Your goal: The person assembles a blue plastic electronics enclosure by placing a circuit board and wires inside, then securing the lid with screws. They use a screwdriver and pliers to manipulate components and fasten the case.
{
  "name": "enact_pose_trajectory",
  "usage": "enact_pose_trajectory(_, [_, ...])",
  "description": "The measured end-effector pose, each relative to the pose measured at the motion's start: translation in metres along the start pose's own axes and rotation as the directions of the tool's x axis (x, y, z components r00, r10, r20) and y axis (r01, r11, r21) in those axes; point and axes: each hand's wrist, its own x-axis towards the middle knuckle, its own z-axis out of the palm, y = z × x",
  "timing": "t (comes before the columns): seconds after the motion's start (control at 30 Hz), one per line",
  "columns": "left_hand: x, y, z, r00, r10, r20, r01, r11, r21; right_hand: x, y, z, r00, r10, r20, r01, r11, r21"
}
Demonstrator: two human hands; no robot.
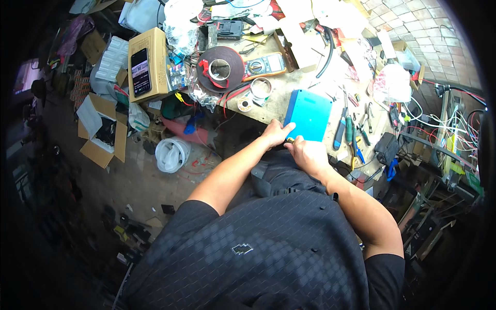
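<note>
A flat blue box (311, 114) lies at the near edge of the workbench. My left hand (277, 133) is closed on its near left corner, with the thumb over the top face. Right beside it, my right hand (308, 156) is curled at the box's near side. A small yellowish tip (290, 140) shows by the right fingertips; what it belongs to is hidden in the hand.
Right of the box lie screwdrivers (349, 129) and pliers (368, 114). A multimeter (264, 65), a big tape roll (235, 67) and a solder spool (245, 104) sit to the left. A phone (139, 72) rests on a cardboard box (157, 59). Below stands a white bucket (172, 155).
</note>
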Motion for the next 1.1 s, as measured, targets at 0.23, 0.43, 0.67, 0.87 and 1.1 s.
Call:
enact_pose_trajectory(0.23, [0.004,-0.005,0.000,1.000,0.027,0.014,-0.027,0.999,0.045,0.000,0.004,0.005,0.959,-0.255,-0.125,0.213,0.937,-0.277])
enact_pose_trajectory(0.43, [0.001,-0.007,0.004,1.000,-0.005,-0.019,0.005,1.000,0.013,0.005,-0.008,-0.002,0.999,0.029,0.040,-0.029,1.000,0.004])
enact_pose_trajectory(0.67, [0.023,-0.024,0.009,0.999,0.035,-0.012,-0.035,0.999,0.003,0.005,-0.001,0.010,0.951,-0.176,-0.252,0.114,0.964,-0.242])
enact_pose_trajectory(0.87, [0.019,-0.036,0.014,0.993,0.081,-0.086,-0.080,0.997,0.020,0.001,-0.010,0.006,0.976,-0.183,-0.117,0.149,0.957,-0.250])
enact_pose_trajectory(1.1, [0.024,-0.032,0.011,0.997,0.062,-0.041,-0.062,0.998,-0.010,0.009,-0.013,0.002,0.995,0.102,-0.004,-0.102,0.994,0.047])
